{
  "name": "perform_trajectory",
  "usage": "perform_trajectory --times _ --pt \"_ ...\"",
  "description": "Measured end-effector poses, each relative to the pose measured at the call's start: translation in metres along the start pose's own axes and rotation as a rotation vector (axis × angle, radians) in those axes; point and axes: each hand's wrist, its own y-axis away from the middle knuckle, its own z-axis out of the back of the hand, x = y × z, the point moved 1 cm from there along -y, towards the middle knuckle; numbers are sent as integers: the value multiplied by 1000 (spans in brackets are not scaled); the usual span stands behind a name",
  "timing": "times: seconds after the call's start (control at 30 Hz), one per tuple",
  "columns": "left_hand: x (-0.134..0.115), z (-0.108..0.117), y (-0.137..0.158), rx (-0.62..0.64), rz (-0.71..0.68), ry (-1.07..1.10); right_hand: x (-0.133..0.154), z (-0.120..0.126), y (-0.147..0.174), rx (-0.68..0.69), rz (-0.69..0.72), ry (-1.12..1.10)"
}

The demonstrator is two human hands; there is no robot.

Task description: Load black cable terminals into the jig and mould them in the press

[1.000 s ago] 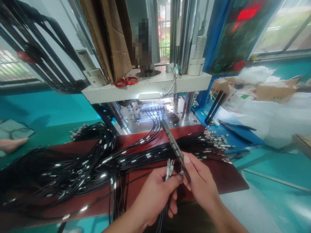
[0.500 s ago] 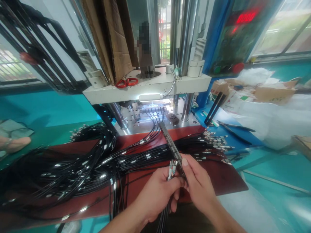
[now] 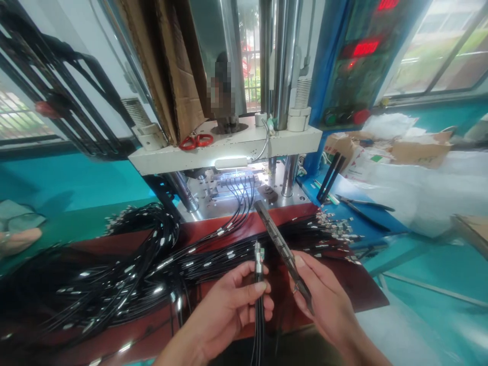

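Note:
A small bundle of black cables (image 3: 259,310) with metal connector ends runs through my left hand (image 3: 236,300), pinched between thumb and fingers with the connectors pointing up. My right hand (image 3: 324,290) is closed around the lower end of a long, dark, slotted metal bar (image 3: 280,241). The bar leans up and to the left, apart from the bundle. Beyond it, several black cables lead into a lit mould (image 3: 234,185) on the press bed. Large piles of black cables (image 3: 133,274) with silvery ends lie across the reddish-brown board (image 3: 335,279).
A press with a cream upper plate (image 3: 224,147) stands ahead, red-handled scissors (image 3: 196,141) lying on it. At right are a blue control panel (image 3: 346,76), black tweezers (image 3: 330,178) and plastic bags (image 3: 415,188). Another person's hand (image 3: 19,241) shows at far left.
My hands have moved apart. The cable bundle is now upright to the left, separate from the bar, which has shifted slightly right and down. The camera view has tilted a little.

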Motion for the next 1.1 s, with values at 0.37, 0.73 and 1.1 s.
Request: perform_trajectory --times 0.37,0.73,1.1 --pt "10 -2 -2 -169 83 -184 10 -4 1 28 -44 12" --pt "14 -5 -11 -169 -74 -97 3 -4 1 -112 -148 -20" --pt "10 -17 -9 -204 -68 -195 12 -6 0 47 -88 40"
